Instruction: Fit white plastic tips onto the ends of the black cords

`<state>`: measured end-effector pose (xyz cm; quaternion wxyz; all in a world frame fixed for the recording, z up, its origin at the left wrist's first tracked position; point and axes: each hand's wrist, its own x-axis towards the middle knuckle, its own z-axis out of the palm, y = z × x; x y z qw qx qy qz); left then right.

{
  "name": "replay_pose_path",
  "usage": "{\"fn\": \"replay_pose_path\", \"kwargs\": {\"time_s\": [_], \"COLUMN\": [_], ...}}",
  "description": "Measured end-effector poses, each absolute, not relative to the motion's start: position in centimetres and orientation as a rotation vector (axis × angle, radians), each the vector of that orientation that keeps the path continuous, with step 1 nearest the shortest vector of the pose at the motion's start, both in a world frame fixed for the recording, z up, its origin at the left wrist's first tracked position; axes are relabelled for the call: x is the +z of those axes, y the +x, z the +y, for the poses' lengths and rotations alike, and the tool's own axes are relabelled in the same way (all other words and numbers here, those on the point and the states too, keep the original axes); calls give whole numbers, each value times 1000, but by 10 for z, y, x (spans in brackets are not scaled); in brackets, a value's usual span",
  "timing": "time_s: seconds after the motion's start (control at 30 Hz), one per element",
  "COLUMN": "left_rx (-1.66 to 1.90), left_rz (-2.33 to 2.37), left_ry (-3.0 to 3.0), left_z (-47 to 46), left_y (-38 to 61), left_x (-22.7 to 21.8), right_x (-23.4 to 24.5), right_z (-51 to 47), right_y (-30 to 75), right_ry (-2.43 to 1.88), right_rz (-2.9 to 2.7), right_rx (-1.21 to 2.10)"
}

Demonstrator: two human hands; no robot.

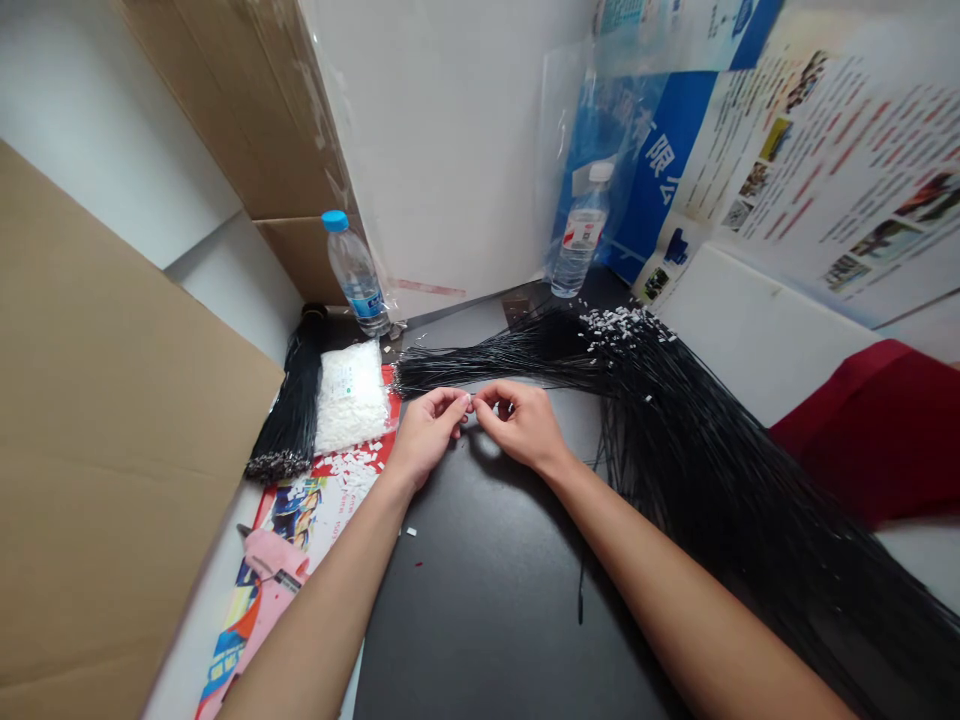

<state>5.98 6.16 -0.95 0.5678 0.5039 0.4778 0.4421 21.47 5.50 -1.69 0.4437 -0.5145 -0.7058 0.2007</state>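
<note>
My left hand [435, 425] is closed, its thumb and forefinger pinching a tiny white plastic connector [470, 401]. Fingertip to fingertip with it, my right hand [521, 422] is also closed, on what looks like the end of a thin black wire, mostly hidden by the fingers. Beneath the right forearm, a single wire end [580, 600] lies on the dark tabletop [465, 590]. Just beyond both hands stretches a bundle of black wires [487, 360] with bare metal tips at its left end. Loose white connectors [352, 465] lie scattered left of my left hand.
A bag of white connectors [351, 395] sits at the left, beside another wire bundle [289, 410] and a pink glue gun [274, 560]. Many wires with white ends [622, 325] cover the right. Two water bottles [356, 275] stand at the back; a cardboard panel [112, 430] borders the left.
</note>
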Motion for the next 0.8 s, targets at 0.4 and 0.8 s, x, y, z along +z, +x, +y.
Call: {"fn": "replay_pose_path", "kwargs": {"time_s": [0.4, 0.8], "left_rx": [1028, 1059], "left_rz": [1211, 1199], "left_ry": [1257, 1183], "left_z": [60, 62], "left_y": [62, 64], "left_x": [-6, -8], "right_x": [-18, -22], "right_z": [54, 55], "right_y": [214, 217], "right_ry": [-1199, -1134], "right_rz": [-1774, -1724], "right_rx": [543, 741]}}
